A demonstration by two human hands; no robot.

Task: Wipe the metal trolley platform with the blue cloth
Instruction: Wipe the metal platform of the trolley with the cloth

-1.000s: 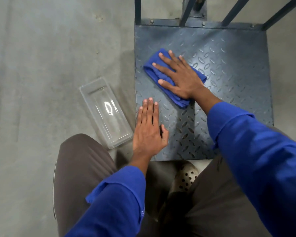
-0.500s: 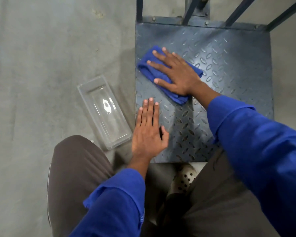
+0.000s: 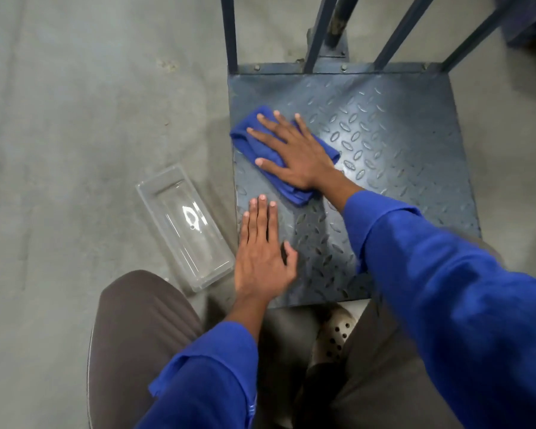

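The metal trolley platform (image 3: 399, 140) is a dark blue-grey tread plate low on the floor. A folded blue cloth (image 3: 257, 144) lies on its left part, reaching the left edge. My right hand (image 3: 294, 153) lies flat on the cloth with fingers spread and pointing left, pressing it down. My left hand (image 3: 262, 252) rests flat on the platform's near left corner, fingers together and pointing away, holding nothing.
A clear plastic tray (image 3: 184, 226) lies on the grey concrete floor just left of the platform. Dark blue upright bars (image 3: 319, 32) rise from the platform's far edge. My knees and a perforated shoe (image 3: 334, 332) are at the near edge.
My right hand has slid the cloth left across the platform, up to the left edge. My left hand has stayed in place.
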